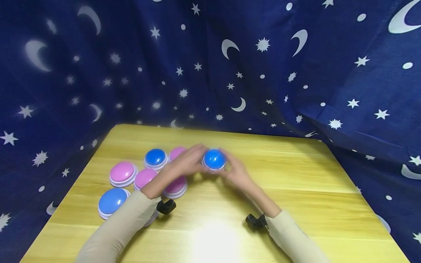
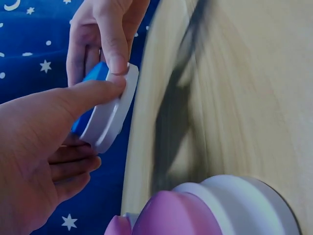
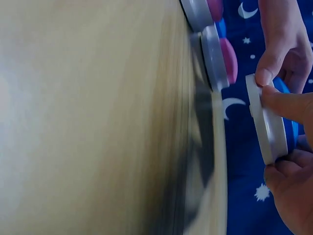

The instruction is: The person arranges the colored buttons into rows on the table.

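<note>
Both hands hold a blue dome push button (image 1: 214,159) with a white base, lifted above the wooden table. My left hand (image 1: 191,160) grips its left side, and my right hand (image 1: 235,171) grips the right side. In the left wrist view, the thumb of the left hand (image 2: 39,132) lies on the white rim beside the thumb of the right hand (image 2: 110,29). The right wrist view shows the right hand (image 3: 296,186) pinching the white base (image 3: 266,122), its fingers on the far side partly hidden. The dome faces away from the table there.
Left of the hands stand several more push buttons: a pink one (image 1: 122,171), a blue one (image 1: 112,201), another blue one (image 1: 155,157) and others partly behind the left arm. The yellow wooden table (image 1: 296,190) runs back to a dark blue star-and-moon curtain (image 1: 204,47).
</note>
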Tool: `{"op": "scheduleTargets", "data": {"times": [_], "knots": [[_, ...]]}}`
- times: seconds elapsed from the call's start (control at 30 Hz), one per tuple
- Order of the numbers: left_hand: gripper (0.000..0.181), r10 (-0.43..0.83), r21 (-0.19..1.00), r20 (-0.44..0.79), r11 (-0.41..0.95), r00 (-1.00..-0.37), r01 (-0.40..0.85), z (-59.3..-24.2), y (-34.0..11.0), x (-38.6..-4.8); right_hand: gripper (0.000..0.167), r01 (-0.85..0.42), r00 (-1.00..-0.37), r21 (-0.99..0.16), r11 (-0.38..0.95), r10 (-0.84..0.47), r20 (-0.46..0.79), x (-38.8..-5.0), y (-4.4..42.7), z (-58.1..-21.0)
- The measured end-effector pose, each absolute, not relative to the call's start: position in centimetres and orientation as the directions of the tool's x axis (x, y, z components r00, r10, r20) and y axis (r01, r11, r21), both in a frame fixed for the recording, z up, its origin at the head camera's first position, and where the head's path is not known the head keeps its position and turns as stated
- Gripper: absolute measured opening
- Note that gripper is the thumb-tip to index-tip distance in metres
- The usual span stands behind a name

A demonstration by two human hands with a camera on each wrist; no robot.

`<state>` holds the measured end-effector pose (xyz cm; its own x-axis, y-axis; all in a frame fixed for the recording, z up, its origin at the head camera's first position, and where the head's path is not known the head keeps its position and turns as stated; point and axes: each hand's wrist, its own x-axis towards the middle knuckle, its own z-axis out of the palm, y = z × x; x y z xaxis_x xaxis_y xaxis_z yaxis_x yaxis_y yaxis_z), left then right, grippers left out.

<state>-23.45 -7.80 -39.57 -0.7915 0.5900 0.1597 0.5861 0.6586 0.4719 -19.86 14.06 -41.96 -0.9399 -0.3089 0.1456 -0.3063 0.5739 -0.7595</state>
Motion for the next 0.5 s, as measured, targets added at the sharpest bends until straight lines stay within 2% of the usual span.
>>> {"op": "scheduleTargets", "data": {"times": [0.5], "knots": [[0.051,0.552,0.414,0.067,0.742,-0.831,0.527,-40.0,-6.7,-26.4,0.081,-0.282,-0.933,-0.807,0.519,-0.346,0.103,-23.5,14.2,-42.9]]}}
